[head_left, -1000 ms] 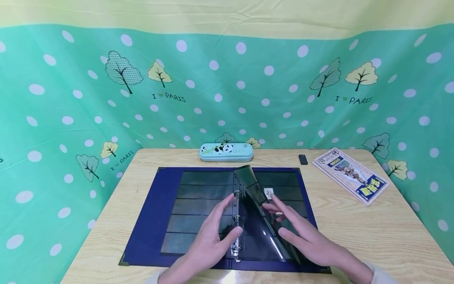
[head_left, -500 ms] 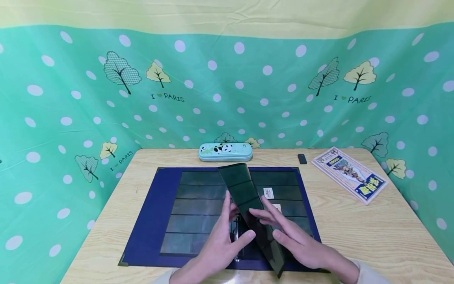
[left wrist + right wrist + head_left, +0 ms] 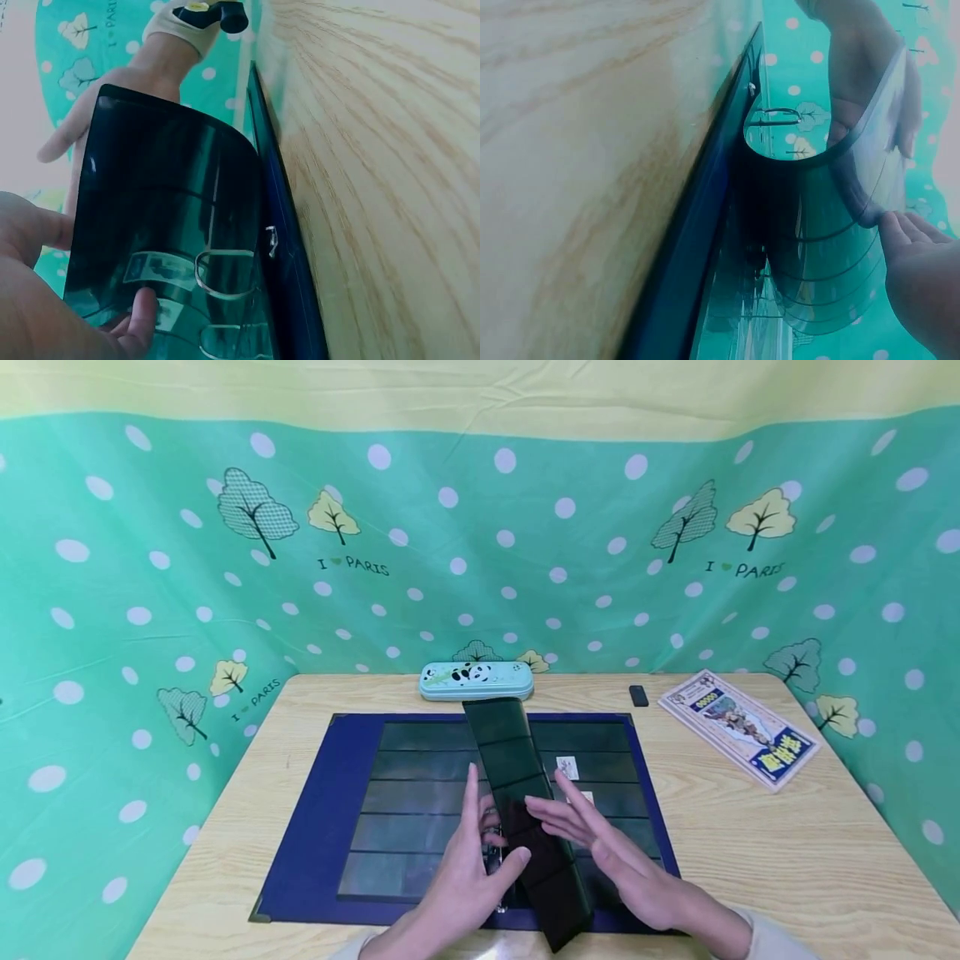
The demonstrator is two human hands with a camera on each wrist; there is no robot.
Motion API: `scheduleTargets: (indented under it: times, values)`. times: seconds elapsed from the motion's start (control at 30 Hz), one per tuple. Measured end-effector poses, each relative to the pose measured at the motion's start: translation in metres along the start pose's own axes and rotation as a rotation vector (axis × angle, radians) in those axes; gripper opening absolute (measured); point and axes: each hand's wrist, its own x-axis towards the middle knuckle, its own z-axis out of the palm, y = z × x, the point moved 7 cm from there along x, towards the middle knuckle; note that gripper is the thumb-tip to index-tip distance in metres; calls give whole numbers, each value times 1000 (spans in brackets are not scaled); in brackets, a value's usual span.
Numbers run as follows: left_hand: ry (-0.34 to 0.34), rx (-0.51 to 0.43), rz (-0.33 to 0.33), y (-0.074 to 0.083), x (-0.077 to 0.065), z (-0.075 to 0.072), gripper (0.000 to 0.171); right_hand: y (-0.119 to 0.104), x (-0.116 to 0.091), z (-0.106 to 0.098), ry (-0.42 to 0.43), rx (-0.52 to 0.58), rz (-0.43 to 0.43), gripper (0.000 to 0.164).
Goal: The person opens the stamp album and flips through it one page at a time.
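Note:
A dark blue stamp album (image 3: 303, 818) lies open on the table, with black pocket pages on both sides of its ring spine. One black page (image 3: 508, 752) stands raised and curved above the spine between my hands. My left hand (image 3: 461, 881) is on its left side, index finger extended; in the left wrist view a fingertip meets the page near a small stamp (image 3: 161, 268). My right hand (image 3: 637, 875) is on the other side, its extended fingers against the page. Another small stamp (image 3: 567, 767) sits in a pocket of the right-hand page. Metal rings (image 3: 199, 276) show at the page's bound edge.
A light blue panda pencil case (image 3: 476, 682) stands behind the album. To its right lie a small black rectangular object (image 3: 639, 696) and a pink illustrated booklet (image 3: 738, 727). A green dotted cloth (image 3: 420, 527) hangs around the wooden table.
The raised page has swung from the right side up and leftward over the spine. My right hand has followed it slightly left, and my left hand has shifted a little right.

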Motion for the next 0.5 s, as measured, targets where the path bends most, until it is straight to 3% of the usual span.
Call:
scheduleTargets:
  times: [0.27,0.37,0.5]
  values:
    - [48,-55,27,-1,0,-13,105,-9,-7,-13,72,-89,-52,60]
    - [84,-47,21,-2,-1,-19,101,-8,-11,-20,101,-122,-70,60]
    - [131,-19,67,2,-3,-28,93,-2,-19,-30,144,-173,-58,60]
